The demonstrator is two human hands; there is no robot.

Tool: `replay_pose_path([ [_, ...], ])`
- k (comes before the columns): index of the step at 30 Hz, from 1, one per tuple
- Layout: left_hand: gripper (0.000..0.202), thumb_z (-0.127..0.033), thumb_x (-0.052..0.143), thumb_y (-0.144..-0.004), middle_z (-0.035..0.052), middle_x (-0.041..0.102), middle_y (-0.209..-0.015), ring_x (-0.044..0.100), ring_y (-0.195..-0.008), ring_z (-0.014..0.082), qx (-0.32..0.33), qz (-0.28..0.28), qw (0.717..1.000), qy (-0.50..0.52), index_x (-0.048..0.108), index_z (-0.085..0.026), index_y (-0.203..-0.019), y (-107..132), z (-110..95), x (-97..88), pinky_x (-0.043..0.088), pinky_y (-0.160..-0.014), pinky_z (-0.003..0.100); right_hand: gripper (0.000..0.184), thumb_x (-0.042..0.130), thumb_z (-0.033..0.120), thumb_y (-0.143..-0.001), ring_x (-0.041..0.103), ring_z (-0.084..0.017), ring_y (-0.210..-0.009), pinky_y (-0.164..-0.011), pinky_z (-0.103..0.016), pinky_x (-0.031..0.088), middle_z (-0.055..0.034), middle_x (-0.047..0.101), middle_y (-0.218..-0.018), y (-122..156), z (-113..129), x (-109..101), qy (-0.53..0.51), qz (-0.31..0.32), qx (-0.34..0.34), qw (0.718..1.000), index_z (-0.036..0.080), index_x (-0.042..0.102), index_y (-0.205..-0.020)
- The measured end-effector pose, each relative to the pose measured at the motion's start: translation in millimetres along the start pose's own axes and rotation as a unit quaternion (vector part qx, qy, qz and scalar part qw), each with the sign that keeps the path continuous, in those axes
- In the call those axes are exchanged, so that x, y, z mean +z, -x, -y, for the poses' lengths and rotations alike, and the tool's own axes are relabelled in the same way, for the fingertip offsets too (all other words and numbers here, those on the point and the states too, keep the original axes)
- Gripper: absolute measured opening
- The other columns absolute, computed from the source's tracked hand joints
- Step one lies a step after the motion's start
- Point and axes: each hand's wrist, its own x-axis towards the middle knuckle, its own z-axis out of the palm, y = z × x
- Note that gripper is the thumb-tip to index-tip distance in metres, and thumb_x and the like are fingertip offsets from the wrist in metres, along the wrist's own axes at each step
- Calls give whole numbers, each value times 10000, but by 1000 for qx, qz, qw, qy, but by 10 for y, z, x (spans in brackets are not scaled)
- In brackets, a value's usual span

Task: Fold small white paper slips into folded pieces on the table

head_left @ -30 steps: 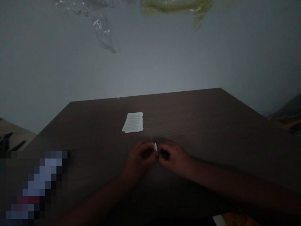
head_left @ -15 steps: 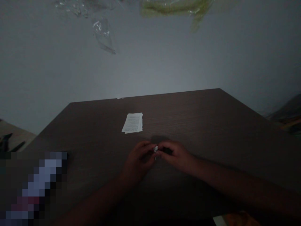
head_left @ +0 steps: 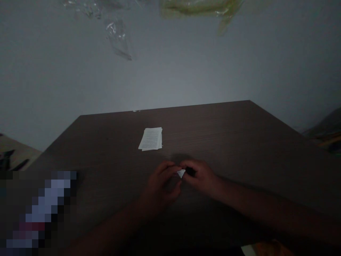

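Observation:
A small folded piece of paper (head_left: 181, 173), white with print, shows a triangular face between my two hands. My right hand (head_left: 201, 176) pinches its right side between thumb and fingers. My left hand (head_left: 161, 183) has its fingertips against the paper's upper left, partly covering it, while the left thumb hangs lower, apart from the paper. Beyond the hands, a small stack of printed paper sheets (head_left: 151, 138) lies flat, its edges slightly uneven.
Both hands are over a dark brown wooden table (head_left: 207, 131). A blurred-out object (head_left: 42, 209) lies at the left. A white scrap (head_left: 136, 111) sits at the back edge. Behind stands a pale wall (head_left: 186, 67) with clear plastic (head_left: 117, 35) and yellowish wrapping (head_left: 197, 9).
The folded paper has turned and shows a larger triangular face, slightly farther right. My left thumb has come away from it and moved down; the right hand has barely moved.

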Motion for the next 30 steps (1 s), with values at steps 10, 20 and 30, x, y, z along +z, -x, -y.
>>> replay_pose_path([
  [10, 280, -161, 786, -1025, 74, 805, -1231, 820, -1081, 257, -91, 7, 996, 20, 836, -289, -1269, -54, 119, -31, 729, -956, 390, 57, 787, 320, -1039, 769, -226, -936, -902, -374, 617, -14, 814, -985, 0, 24, -13, -76, -10, 21, 997, 276, 753, -1052],
  [20, 310, -173, 759, -1043, 93, 786, -1365, 801, -1280, 281, -40, 21, 999, 8, 830, -309, -1312, -60, 152, -155, 715, -1083, 458, 310, 938, 435, -987, 776, -273, -1140, -1062, -455, 608, -45, 818, -1168, 5, 93, -89, -145, 37, 71, 986, 279, 748, -1176],
  [30, 428, -215, 787, -994, 98, 819, -1384, 826, -1289, 303, -155, 11, 976, 154, 786, -291, -1415, -28, 178, -143, 710, -1143, 491, 386, 970, 263, -888, 741, -258, -1127, -1048, -440, 592, -19, 770, -1137, -2, 35, -64, -118, 12, 73, 990, 279, 676, -1137],
])
